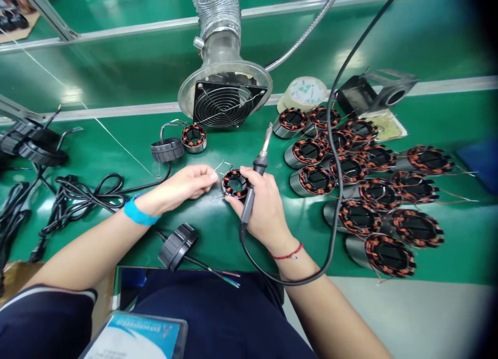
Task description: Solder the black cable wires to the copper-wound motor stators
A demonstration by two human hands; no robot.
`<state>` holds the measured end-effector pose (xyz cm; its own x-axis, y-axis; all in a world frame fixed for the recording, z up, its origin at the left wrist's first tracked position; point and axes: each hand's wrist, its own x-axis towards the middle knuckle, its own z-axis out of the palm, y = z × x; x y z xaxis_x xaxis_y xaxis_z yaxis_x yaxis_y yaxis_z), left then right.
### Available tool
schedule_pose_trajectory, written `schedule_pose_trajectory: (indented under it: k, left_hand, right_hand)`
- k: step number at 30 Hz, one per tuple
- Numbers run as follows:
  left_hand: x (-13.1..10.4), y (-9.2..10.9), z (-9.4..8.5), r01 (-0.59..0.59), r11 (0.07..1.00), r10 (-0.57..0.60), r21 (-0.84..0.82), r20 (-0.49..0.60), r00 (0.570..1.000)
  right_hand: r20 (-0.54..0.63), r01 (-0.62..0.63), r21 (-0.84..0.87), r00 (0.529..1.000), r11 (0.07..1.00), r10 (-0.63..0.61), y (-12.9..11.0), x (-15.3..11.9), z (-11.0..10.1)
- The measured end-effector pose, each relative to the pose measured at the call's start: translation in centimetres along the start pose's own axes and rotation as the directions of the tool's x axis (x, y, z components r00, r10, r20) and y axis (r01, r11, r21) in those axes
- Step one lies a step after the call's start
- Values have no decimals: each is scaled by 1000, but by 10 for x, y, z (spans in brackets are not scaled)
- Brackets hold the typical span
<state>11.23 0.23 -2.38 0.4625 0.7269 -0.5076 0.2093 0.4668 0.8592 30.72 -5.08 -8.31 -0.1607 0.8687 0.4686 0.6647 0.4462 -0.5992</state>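
Bright, glare on green panel (136, 68)

Your counter (218, 232) is green w/ a slight sheen and runs across your view. Behind it you've got a pale metal back rail (136, 110), then a green panel (136, 63), then a 2nd rail (136, 29). Upper L, a diag. metal post (49, 11) meets it. Lower R, you see pale floor (428, 317). Glare (72, 94) spots your panel.

left forearm (89, 247) in from 8 o'clock, left hand (190, 182) pointing to 2, in pinch pose; right forearm (330, 304) in from 5, right hand (268, 206) pointing to 11, curled in grip
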Motion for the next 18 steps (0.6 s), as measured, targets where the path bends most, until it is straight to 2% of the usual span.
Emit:
schedule_pose_trajectory:
  k: [3,5,10,13,15,16,17,18]
  left_hand:
    - [-7,-2,0,-6,985,-12,172,100,995]
    - [-8,-5,-1,-33,979,4,203,139,990]
    - [6,-9,-1,56,998,-55,4,187,981]
    - [8,-2,-2,78,997,-75,-9,187,979]
    - [0,7,-1,13,994,-26,109,117,993]
    - [-8,12,0,-45,975,24,219,96,995]
    - [-18,17,4,-119,925,82,361,116,990]
    - [-29,21,9,-213,832,137,512,182,974]
  right_hand:
    - [-36,-24,-32,999,999,23,1,1,0]
    - [-42,-19,-44,999,999,17,1,1,1]
    - [-27,2,-49,1000,999,-3,-1,1,4]
    - [11,12,-30,1000,999,-12,2,2,2]
    - [13,17,-3,1000,1000,-17,7,2,-2]
    - [10,12,12,1000,1000,-12,10,2,-4]
    - [10,3,31,1000,1000,-3,13,2,-7]
    - [17,-8,56,1000,998,7,16,2,-10]
